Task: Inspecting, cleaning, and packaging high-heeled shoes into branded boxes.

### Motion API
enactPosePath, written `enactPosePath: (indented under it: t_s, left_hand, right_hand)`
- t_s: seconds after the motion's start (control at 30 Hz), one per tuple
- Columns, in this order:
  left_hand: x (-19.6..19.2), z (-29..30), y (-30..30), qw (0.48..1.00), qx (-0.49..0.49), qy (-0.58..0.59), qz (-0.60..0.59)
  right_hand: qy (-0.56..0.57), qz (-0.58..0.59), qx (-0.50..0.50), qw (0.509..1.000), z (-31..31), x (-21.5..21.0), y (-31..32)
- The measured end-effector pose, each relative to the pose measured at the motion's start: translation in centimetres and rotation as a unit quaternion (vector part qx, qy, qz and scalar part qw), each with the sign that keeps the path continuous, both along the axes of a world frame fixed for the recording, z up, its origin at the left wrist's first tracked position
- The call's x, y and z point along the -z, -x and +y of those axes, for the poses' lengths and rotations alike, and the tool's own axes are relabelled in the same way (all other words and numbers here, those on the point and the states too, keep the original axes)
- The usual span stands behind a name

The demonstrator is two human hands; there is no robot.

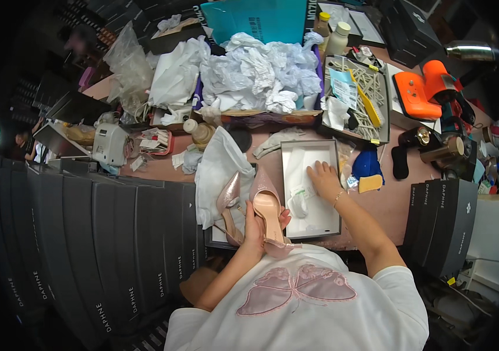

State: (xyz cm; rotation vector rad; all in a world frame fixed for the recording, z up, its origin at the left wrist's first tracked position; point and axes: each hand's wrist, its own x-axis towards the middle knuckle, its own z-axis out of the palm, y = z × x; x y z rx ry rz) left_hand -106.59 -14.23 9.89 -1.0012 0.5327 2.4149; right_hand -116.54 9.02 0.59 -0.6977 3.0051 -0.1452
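A pink, pointed high-heeled shoe point(267, 202) rests in my left hand point(254, 231), its toe aimed away from me and the fingers wrapped under and around its middle. Just left of it is a second glittery pink shoe point(228, 193), by a white paper or cloth sheet point(217, 158); whether my left hand also touches this shoe I cannot tell. My right hand point(325, 182) reaches into an open grey-rimmed shoe box point(330, 225). Its fingers are spread over the white lining, next to white tissue and a small clear packet point(300, 202).
Tall stacks of dark shoe boxes point(115, 251) crowd the left, with more boxes point(445, 216) at right. Crumpled tissue paper point(258, 70) fills a bin at the back. A tray with a yellow brush point(366, 99), an orange device point(416, 93) and a blue cloth point(368, 165) lie rightward.
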Motion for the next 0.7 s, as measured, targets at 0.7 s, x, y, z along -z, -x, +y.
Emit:
enactPosePath:
  t_s: [0.7]
  left_hand:
    - [-2.0,-0.2,-3.0,0.994,-0.051,-0.065,-0.077]
  right_hand:
    - [0.093,-0.119,0.056,0.987,0.9,-6.3,-8.2]
